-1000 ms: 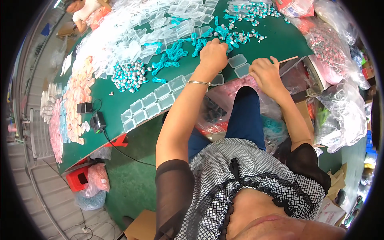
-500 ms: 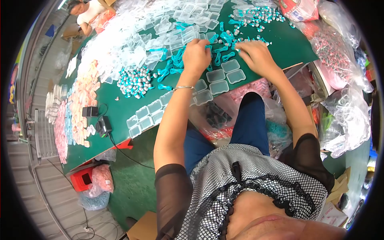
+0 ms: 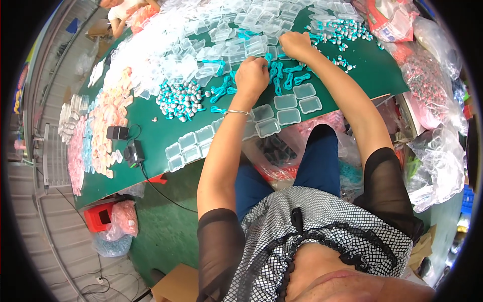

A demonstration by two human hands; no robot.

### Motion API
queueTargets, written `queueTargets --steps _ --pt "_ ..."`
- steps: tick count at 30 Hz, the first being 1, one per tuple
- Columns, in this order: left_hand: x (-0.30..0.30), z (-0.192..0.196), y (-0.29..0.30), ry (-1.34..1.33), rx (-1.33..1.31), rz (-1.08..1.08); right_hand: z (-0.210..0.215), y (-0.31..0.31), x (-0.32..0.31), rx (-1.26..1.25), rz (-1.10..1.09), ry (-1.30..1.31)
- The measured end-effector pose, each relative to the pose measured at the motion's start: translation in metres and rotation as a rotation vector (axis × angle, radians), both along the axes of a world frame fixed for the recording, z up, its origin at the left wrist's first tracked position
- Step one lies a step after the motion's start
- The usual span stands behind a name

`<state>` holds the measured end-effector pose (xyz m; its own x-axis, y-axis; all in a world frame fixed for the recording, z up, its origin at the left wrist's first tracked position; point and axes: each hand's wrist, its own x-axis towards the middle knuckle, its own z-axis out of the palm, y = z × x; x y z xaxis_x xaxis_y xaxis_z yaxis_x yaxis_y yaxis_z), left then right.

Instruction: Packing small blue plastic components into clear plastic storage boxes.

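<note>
My left hand is over the middle of the green table, its fingers curled closed. A bundle of teal cord shows at its fingertips and seems to be gripped there. Farther off and to the right, my right hand is closed with its fingertips bent down beside the clear plastic boxes; whatever it holds is hidden. Several looped teal cords lie just nearer than the hands. Open clear boxes stand in rows along the near table edge, partly covered by my left forearm.
A pile of teal-and-silver beads sits left of my hands, with more beads at the far right. Clear boxes are heaped across the back. A black device with a cable rests at left. Plastic bags crowd the right side.
My right hand has moved left and away from me, its spread fingers now curled. My left hand stays near the cords, fingers closed. The whole view has shifted slightly.
</note>
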<state>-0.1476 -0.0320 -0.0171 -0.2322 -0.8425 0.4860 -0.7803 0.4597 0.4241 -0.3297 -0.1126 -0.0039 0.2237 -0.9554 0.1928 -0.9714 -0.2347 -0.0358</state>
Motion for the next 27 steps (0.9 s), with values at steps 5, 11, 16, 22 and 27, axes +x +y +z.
queueTargets --steps 5,11,16,22,27 --pt "-0.006 0.003 0.001 0.036 0.005 -0.016 0.012 0.003 -0.013 0.028 -0.013 -0.019" --pt "-0.015 0.006 -0.003 0.181 0.036 -0.045 0.034 0.037 -0.042 -0.129 -0.048 -0.175" --pt "-0.043 0.025 0.004 0.404 0.134 -0.275 0.033 0.066 -0.083 -0.031 0.174 -0.567" --pt "-0.050 0.035 0.031 0.008 -0.159 -0.603 0.024 0.099 -0.117 0.342 0.281 -0.916" --pt "-0.072 0.036 0.058 -0.156 -0.271 -0.746 0.003 0.111 -0.135 0.389 0.293 -0.991"
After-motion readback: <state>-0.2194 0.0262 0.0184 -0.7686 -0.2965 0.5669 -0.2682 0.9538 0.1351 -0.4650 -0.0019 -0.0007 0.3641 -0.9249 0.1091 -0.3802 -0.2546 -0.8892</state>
